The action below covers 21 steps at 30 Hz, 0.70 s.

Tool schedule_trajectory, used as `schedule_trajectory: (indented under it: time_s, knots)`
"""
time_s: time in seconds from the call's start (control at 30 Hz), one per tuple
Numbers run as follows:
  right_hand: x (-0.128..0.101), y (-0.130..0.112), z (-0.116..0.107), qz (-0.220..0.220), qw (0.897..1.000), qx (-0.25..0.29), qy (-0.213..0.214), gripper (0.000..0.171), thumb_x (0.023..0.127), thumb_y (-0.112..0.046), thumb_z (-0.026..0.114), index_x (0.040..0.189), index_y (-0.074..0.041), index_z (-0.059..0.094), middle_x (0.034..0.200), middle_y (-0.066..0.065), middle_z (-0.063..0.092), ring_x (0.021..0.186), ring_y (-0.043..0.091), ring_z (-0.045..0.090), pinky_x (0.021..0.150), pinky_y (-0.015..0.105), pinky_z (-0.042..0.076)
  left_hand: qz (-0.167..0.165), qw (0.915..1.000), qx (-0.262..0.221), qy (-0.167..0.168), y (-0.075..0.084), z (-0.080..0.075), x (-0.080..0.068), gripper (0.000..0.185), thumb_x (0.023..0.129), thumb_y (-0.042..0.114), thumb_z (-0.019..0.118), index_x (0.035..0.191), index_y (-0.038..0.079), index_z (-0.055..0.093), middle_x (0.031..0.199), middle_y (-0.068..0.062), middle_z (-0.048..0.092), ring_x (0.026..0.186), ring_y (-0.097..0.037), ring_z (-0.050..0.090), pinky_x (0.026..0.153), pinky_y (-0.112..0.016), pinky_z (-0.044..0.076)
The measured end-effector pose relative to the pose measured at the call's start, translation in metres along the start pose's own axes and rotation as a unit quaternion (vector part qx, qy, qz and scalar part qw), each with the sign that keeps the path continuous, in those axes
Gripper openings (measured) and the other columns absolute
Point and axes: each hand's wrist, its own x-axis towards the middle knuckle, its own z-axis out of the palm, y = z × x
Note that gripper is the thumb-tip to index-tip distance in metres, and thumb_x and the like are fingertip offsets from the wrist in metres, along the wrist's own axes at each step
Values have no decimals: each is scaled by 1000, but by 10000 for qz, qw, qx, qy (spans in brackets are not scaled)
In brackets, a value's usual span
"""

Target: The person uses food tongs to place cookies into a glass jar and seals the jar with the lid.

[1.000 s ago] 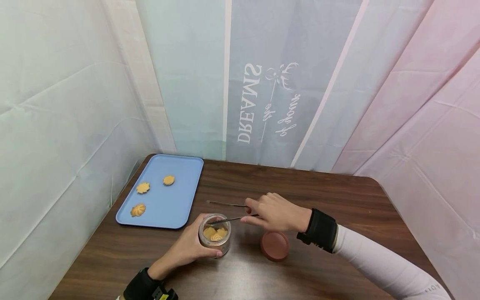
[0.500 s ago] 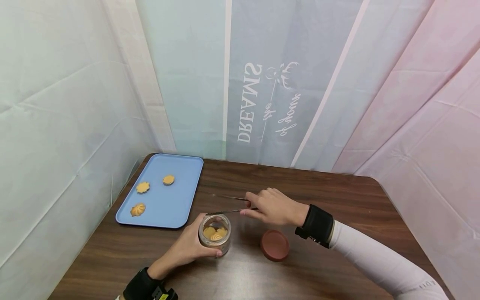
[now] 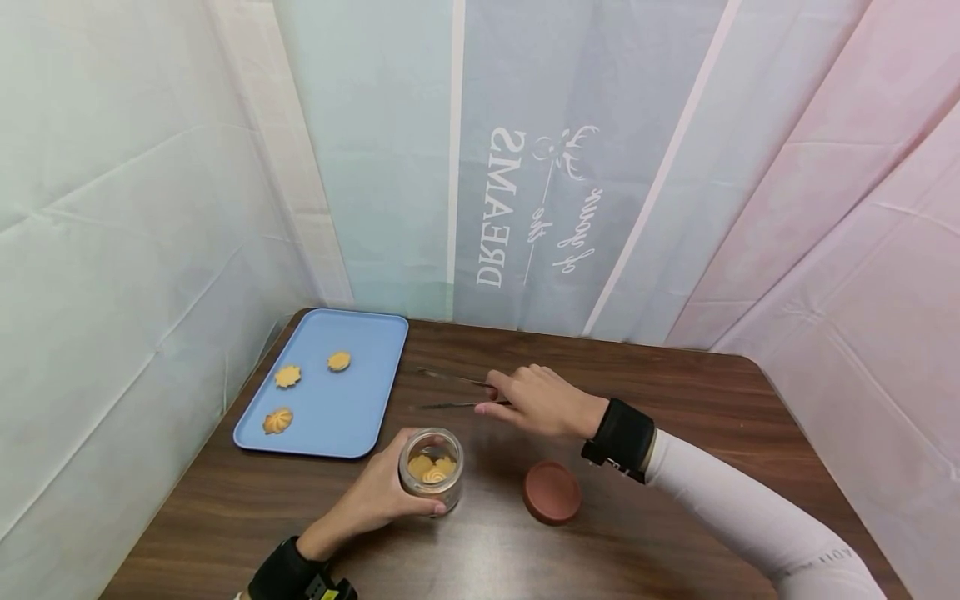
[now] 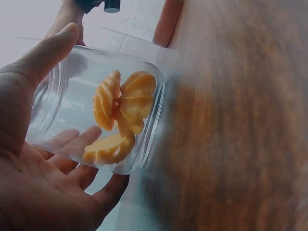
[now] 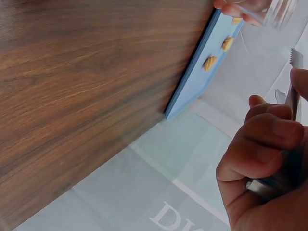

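My left hand (image 3: 382,485) grips a clear glass jar (image 3: 450,496) from its left side, thumb at the front. The jar is uncapped and upright on the table. Inside, flower-shaped cookies (image 4: 137,103) lie near the bottom. With my right hand (image 3: 546,402) I hold metal tongs (image 3: 453,405), their arms spread and nothing between the tips. These tips point left, beyond the jar and toward the tray. In the right wrist view, curled fingers (image 5: 255,149) wrap the tongs, with one serrated tip showing.
A blue tray (image 3: 352,417) lies at the table's left back, bearing three cookies (image 3: 278,420) set apart. Right of the jar is a reddish-brown round lid (image 3: 552,493). Fabric curtains (image 3: 405,167) stand along the back and sides of the wooden table (image 3: 637,375).
My right hand has moved back and slightly left, bringing the tongs' lower arm from the jar's mouth to beyond it. The left hand and jar stay in place.
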Motion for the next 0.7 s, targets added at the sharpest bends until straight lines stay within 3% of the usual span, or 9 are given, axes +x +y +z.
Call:
schedule_trajectory:
  time_s: [0.37,0.7]
  knots:
    - [22,-2,3,-80,9995,-205,233,31,107,-46,61,101,-16,64,67,-14,56,55,-3,50,55,23,43,136,9999,-19,-8,-1,1,1,86,75,28,99,144,15,50,139,-1,65,127,-30,62,107,-35,47]
    - [40,2,9,179,9996,-215,-85,32,107,-47,61,96,-17,63,62,-11,52,52,0,49,51,23,40,133,9999,-23,11,0,1,0,87,74,29,100,144,16,50,138,0,65,127,-32,61,108,-35,46]
